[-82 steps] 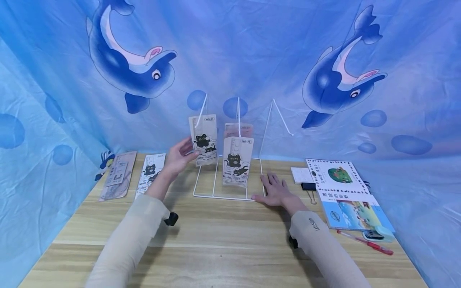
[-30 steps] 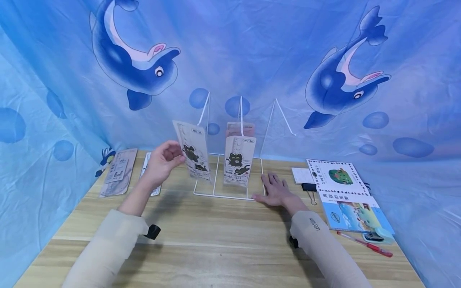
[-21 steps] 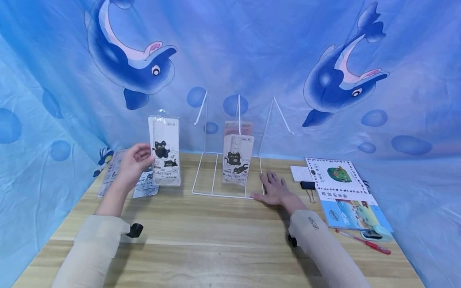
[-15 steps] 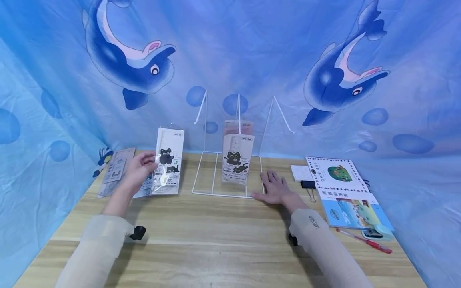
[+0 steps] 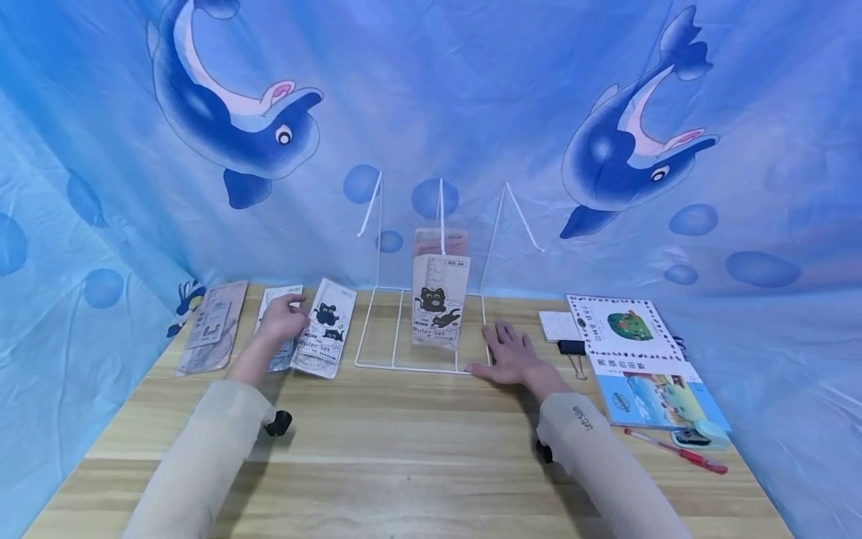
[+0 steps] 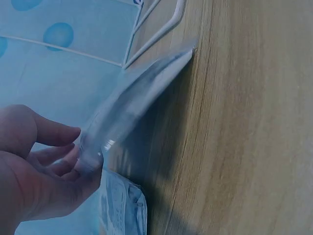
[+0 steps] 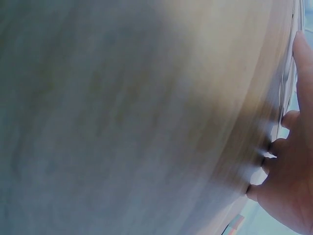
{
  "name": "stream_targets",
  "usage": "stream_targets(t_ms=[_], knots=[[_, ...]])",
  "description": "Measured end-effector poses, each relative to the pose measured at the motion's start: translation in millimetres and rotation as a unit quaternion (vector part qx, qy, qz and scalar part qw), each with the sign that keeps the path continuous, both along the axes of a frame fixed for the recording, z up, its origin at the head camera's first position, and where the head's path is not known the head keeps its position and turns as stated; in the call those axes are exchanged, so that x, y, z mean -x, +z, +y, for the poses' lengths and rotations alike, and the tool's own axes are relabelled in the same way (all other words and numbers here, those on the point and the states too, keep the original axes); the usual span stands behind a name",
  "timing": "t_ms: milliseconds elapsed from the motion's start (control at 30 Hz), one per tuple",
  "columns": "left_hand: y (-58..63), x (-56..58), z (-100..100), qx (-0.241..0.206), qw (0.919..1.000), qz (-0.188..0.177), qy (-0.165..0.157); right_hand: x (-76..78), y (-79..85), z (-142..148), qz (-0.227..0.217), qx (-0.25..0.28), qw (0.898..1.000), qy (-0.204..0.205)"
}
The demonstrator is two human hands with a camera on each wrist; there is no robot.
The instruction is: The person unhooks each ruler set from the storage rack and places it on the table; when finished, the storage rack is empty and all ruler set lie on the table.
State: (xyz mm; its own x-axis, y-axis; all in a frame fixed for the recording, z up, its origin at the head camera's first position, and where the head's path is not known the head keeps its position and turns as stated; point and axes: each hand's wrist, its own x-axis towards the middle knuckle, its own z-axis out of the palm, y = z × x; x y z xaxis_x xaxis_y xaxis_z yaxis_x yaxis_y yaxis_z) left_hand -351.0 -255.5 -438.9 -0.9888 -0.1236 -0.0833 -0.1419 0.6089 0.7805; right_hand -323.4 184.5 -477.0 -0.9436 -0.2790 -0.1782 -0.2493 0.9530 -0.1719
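My left hand (image 5: 283,322) pinches the left edge of a ruler set packet (image 5: 328,314) with black cats on its card. In the left wrist view the packet (image 6: 137,93) slants over the table, its far end down at the wood and its near edge between thumb and fingers. A second ruler set packet (image 5: 268,301) lies partly hidden beneath that hand. My right hand (image 5: 512,358) rests with spread fingers at the right front corner of a white wire rack (image 5: 404,368). From the rack's middle hook hangs another cat ruler set (image 5: 438,299), a pinkish packet (image 5: 424,243) behind it.
A pinkish packet (image 5: 214,329) lies at the far left. To the right are a white pad (image 5: 559,326), a black binder clip (image 5: 572,347), booklets (image 5: 626,329), a stapler (image 5: 703,436) and a red pen (image 5: 700,459). A dolphin-print curtain (image 5: 417,90) closes off the back.
My left hand has taken the cat ruler set off the rack's left hook, carried it left and lowered it to the table. My right hand has stayed at the rack.
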Motion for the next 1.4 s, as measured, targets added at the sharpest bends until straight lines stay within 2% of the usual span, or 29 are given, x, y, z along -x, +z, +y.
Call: stream_targets(t_ms=[167,367,433,567,667,700,800,900,1033,1167,1400], knots=[[-2.6,-0.2,1,0.017,0.9995,-0.022,0.015,-0.4,-1.1,0,-0.003,-0.005,1.0,-0.003],[4.1,-3.0,3,0.016,0.9997,-0.017,0.006,1.1,-1.6,2,0.004,-0.004,1.0,-0.009],[7.5,-3.6,5,0.027,0.9996,0.0,0.002,1.8,-1.4,3,0.003,-0.004,1.0,-0.009],[15.3,-5.6,22,0.057,0.9955,0.074,-0.018,3.0,-0.8,6,0.002,-0.008,1.0,-0.015],[22.6,-9.0,49,0.048,0.9885,0.131,-0.058,3.0,-0.3,6,0.002,-0.007,1.0,-0.014],[25.5,-10.6,59,0.032,0.9858,0.145,-0.077,2.7,0.0,6,0.002,-0.005,1.0,-0.012],[33.9,-14.2,91,-0.008,0.9729,0.187,-0.136,2.7,0.1,5,0.001,-0.003,1.0,-0.01],[40.2,-16.9,121,-0.053,0.9597,0.211,-0.177,2.9,-0.3,5,0.004,0.0,1.0,-0.011],[40.4,-19.6,150,-0.102,0.9451,0.249,-0.186,2.1,-1.0,4,0.004,0.01,1.0,-0.008],[35.4,-24.0,166,-0.137,0.9323,0.281,-0.182,0.2,-2.6,1,0.002,0.011,1.0,-0.004],[34.3,-34.3,180,-0.182,0.9247,0.286,-0.174,0.1,-5.2,3,0.003,0.016,1.0,-0.006]])
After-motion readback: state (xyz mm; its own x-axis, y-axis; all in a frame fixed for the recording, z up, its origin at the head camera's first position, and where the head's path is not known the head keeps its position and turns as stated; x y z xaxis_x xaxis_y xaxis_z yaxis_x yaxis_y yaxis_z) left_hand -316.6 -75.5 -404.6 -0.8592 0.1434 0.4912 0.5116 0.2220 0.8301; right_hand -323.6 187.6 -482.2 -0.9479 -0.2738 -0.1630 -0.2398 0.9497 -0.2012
